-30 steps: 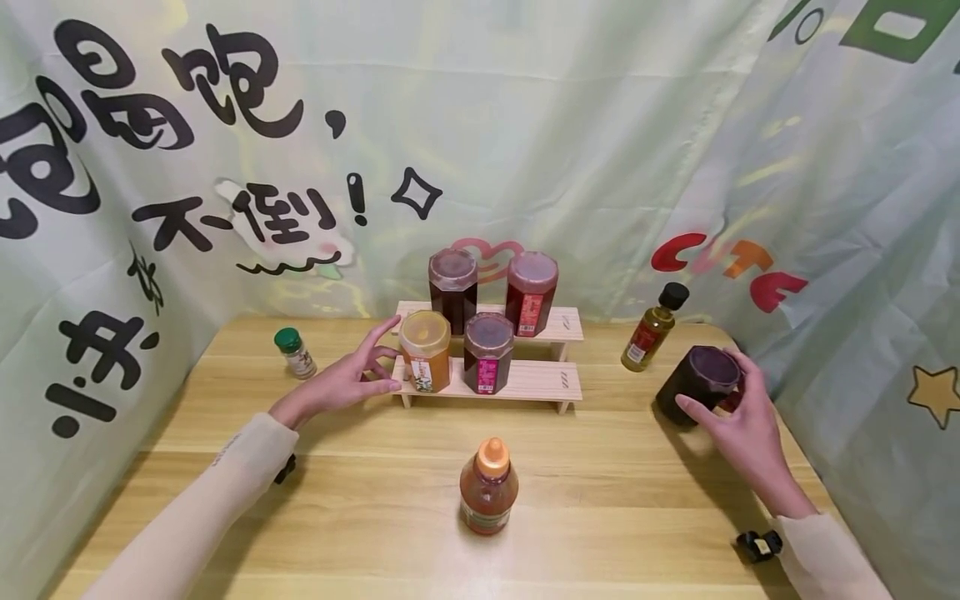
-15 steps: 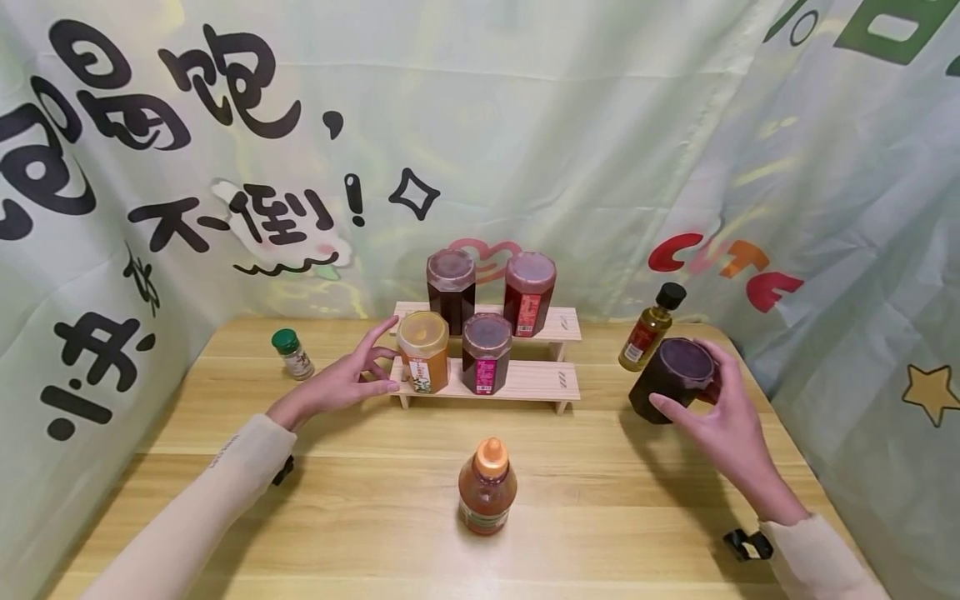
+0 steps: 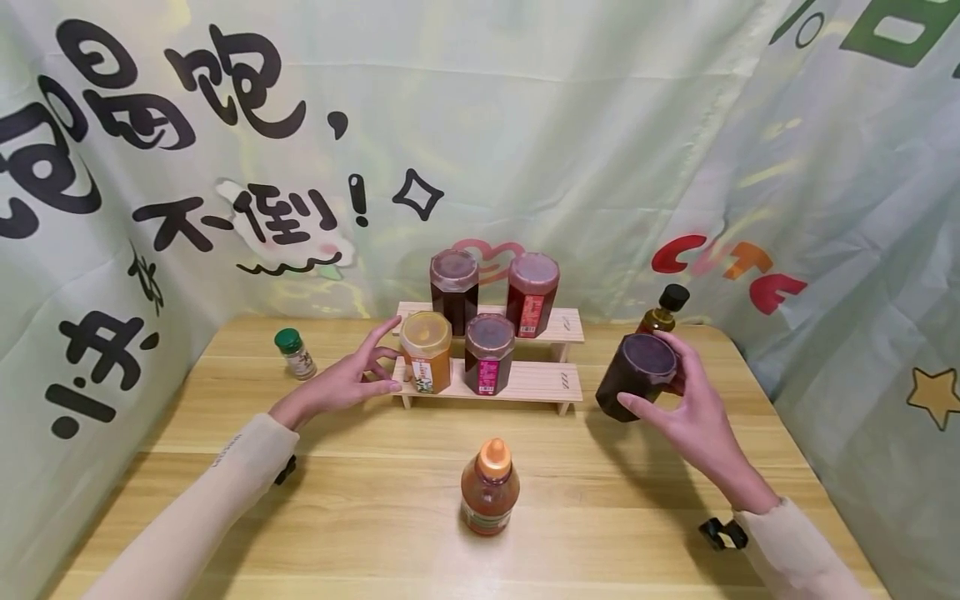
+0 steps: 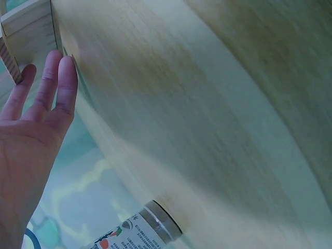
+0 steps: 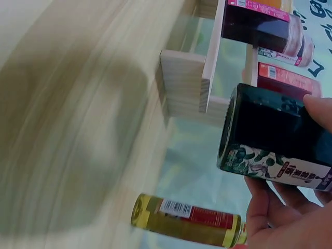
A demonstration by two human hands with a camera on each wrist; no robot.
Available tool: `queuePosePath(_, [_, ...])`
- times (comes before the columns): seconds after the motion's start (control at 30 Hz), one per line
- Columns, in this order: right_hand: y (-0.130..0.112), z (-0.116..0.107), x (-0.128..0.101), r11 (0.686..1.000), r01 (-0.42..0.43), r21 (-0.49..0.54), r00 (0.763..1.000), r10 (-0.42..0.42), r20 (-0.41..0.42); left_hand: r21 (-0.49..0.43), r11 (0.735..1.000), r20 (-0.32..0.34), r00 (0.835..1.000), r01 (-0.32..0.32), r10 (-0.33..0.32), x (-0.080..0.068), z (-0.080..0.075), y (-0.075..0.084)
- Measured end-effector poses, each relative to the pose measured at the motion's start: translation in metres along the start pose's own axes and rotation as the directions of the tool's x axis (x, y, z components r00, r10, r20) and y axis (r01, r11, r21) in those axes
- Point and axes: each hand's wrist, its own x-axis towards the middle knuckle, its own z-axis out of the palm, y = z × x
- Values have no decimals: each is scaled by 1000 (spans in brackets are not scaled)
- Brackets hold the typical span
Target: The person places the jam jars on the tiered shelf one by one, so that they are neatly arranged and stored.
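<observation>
My right hand grips a dark jar with a purplish lid, lifted off the table just right of the wooden two-step rack. The right wrist view shows the dark jar with a leafy label, fingers curled round it. My left hand rests open at the rack's left end, fingers straight, beside an orange jar. In the left wrist view the left hand's fingers touch the rack's end. Three more jars stand on the rack: a dark one below, a dark one and a red one above.
An orange squeeze bottle stands at the table's front middle. A small green-capped shaker stands at the back left. A yellow oil bottle with a black cap stands behind the held jar. Printed cloth hangs on three sides of the table.
My right hand has lifted the dark jar and carried it leftward from the table's right edge toward the rack. The left hand has stayed still.
</observation>
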Motion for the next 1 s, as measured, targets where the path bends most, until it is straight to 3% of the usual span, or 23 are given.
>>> queuePosePath(0.43, [-8,28,17,996,62,70,995,-68,74,-4,1000,8,1000,-6,6,1,0,-2])
queuePosePath(1.0, [-6,60,31,994,6,107,985,-24,169,-11,1000,7,1000,-11,11,1,1,-1])
